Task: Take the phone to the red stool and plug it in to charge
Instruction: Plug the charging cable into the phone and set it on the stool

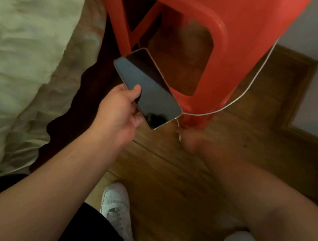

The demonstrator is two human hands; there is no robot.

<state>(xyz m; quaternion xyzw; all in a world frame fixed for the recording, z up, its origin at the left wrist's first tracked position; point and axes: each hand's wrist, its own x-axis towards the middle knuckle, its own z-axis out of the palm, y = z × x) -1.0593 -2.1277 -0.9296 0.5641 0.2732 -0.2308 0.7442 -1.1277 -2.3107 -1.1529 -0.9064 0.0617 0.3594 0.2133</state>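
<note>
Now the left hand [119,110] grips the phone [148,87]; the blurred right hand [191,139] pinches the charging cable [245,91] plug at its five o'clock corner, insertion next.

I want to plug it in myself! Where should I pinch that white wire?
Pinch the white charging cable at its stiff little plug, from the right side. The plug dangles just below the dark-screened phone, where the right hand already seems to hold it; the picture is blurry there.

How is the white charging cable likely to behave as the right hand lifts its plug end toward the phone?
Probably floppy: the cable sags in a curve beside the red stool. Likely light, as the blurred right hand seems to pinch it by fingertips. The plug may need steadying.
</note>
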